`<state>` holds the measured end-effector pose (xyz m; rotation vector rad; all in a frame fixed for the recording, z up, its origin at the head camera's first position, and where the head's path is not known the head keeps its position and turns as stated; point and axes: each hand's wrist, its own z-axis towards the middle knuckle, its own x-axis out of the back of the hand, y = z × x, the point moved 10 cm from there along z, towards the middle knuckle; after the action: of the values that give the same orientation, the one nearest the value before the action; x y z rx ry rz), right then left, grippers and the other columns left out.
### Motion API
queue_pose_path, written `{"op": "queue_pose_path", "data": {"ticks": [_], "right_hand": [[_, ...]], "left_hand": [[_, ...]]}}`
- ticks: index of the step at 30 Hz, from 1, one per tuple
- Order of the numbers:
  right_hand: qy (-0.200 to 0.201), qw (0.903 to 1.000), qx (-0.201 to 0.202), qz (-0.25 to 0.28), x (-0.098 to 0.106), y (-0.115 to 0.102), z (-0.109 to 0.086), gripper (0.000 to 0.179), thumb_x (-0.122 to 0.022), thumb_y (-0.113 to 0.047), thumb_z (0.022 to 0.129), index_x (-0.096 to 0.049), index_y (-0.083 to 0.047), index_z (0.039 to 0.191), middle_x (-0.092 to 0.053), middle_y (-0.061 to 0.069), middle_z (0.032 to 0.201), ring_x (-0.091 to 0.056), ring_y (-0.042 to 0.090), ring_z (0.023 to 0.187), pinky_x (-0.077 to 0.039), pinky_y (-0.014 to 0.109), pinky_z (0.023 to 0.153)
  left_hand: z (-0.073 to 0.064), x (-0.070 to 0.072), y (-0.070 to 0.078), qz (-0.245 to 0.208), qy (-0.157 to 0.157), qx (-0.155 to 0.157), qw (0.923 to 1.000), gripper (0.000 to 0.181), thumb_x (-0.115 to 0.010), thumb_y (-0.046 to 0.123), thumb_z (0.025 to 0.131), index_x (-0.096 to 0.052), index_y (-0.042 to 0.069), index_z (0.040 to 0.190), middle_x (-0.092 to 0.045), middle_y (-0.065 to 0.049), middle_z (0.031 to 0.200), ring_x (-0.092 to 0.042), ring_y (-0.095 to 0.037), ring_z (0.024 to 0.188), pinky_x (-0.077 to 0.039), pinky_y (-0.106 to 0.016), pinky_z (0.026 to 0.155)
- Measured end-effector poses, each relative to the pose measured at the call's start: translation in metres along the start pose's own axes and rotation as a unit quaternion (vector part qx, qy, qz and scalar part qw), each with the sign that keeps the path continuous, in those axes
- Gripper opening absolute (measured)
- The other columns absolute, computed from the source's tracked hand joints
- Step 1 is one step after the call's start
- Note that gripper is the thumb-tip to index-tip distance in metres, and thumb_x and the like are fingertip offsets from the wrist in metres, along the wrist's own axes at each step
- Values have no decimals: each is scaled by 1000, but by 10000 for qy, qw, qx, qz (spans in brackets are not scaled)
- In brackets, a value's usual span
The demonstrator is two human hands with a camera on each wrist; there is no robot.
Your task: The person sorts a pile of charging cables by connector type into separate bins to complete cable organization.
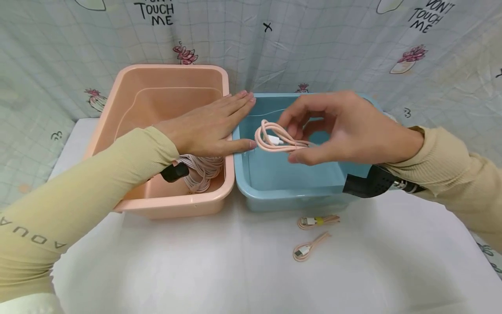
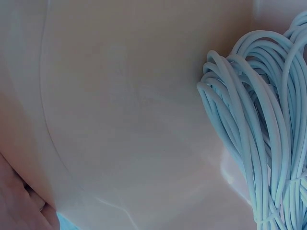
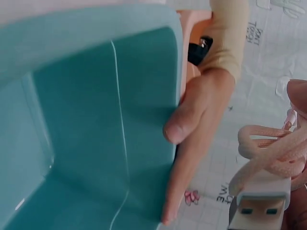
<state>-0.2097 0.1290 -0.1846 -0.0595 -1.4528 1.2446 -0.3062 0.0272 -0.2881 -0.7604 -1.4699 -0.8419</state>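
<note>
My right hand (image 1: 341,128) pinches a coiled pink USB cable (image 1: 268,147) between thumb and fingers, above the blue bin (image 1: 290,194). The cable's white-cased USB plug (image 3: 259,211) shows close up in the right wrist view. With fingers straight, my left hand (image 1: 213,128) rests across the adjoining rims of the pink bin (image 1: 172,203) and the blue one. Under its wrist, bundled pale cables (image 1: 204,168) lie in the pink bin's near corner; they fill the right side of the left wrist view.
Two small coiled pink USB cables lie on the white table before the blue bin: one with a yellow tie (image 1: 319,221), the other (image 1: 307,250) nearer me. A printed curtain (image 1: 243,52) hangs right behind the bins.
</note>
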Motion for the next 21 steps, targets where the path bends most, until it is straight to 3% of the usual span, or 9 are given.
{"op": "queue_pose_path", "data": {"ticks": [8, 14, 21], "right_hand": [[127, 9994, 184, -265, 16, 21, 8, 35, -79, 3, 74, -68, -6, 106, -63, 3, 88, -59, 14, 78, -57, 19, 74], [387, 9984, -179, -369, 28, 42, 13, 37, -80, 1, 74, -67, -6, 108, -65, 3, 89, -61, 15, 80, -58, 17, 74], [603, 9970, -481, -69, 35, 65, 17, 35, -80, 0, 75, -69, -4, 108, -65, 6, 90, -61, 18, 81, -58, 18, 71]], "left_hand": [[-1, 1, -1, -14, 13, 38, 10000, 95, -30, 73, 93, 0, 10, 157, 3, -3, 166, 3, -22, 156, -7, -41, 129], [-1, -1, -1, -45, -80, 70, 9999, 96, -29, 74, 92, 1, 11, 157, 4, -2, 166, 5, -21, 156, -6, -42, 129], [-1, -2, -1, -45, -82, 91, 9999, 95, -28, 75, 92, 2, 12, 157, 3, -2, 167, 4, -21, 156, -7, -42, 129]]}}
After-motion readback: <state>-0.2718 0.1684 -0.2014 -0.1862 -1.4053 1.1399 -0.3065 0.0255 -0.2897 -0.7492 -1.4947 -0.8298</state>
